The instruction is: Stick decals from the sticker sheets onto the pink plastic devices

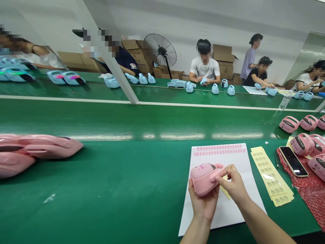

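A small rounded pink plastic device with a loop handle (203, 178) is held up over a white sheet (237, 203). My left hand (204, 205) is closed around its underside and cradles it from below. The thumb and fingers of my right hand (232, 183) pinch at the handle's near end, where it joins the body; whether a small sticker is between them is hidden. Rows of small pink stickers (219, 149) run along the sheet's far edge. Partly covered by my right hand, a bit of yellow paper (225, 192) lies behind the device.
Yellow sticker sheets (271, 179) lie right of the white sheet. Beyond them are a phone (294, 161), red bubble wrap (308, 193) and several pink devices (302, 144). Larger glossy pink pieces (50, 146) rest at left. Across the green bench (106, 118), people handle light-blue devices (189, 87).
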`<action>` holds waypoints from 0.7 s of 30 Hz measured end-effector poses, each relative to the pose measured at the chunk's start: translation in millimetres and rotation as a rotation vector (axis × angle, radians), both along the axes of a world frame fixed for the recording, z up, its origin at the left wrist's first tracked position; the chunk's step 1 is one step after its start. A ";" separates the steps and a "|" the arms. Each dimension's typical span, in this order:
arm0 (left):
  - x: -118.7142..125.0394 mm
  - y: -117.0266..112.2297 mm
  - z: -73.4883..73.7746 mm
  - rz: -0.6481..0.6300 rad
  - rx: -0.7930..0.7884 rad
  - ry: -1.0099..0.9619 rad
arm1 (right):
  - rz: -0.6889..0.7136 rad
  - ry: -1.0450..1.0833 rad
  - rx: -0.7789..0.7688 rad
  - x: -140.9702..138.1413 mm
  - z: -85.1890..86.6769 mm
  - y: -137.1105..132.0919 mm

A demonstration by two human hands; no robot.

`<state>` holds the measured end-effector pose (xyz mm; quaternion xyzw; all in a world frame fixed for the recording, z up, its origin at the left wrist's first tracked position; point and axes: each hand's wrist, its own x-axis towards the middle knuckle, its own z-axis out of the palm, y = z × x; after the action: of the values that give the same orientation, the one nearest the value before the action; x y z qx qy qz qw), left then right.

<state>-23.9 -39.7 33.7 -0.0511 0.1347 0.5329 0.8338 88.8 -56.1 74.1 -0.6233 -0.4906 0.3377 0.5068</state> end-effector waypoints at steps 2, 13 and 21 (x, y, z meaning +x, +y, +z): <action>0.4 -0.4 0.3 0.004 -0.006 0.010 | 0.014 -0.012 0.003 -0.7 -1.0 0.0; 0.5 -1.1 8.3 -0.017 -0.087 0.007 | -0.043 -0.515 0.001 1.2 10.1 2.7; -12.3 -2.4 -5.1 -0.132 0.083 -0.101 | -0.287 -0.806 -0.253 93.3 -19.0 73.4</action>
<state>-36.2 -42.1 28.7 -0.0345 0.0735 0.4788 0.8741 182.1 17.3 55.1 -0.8241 -0.5122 0.0513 0.2365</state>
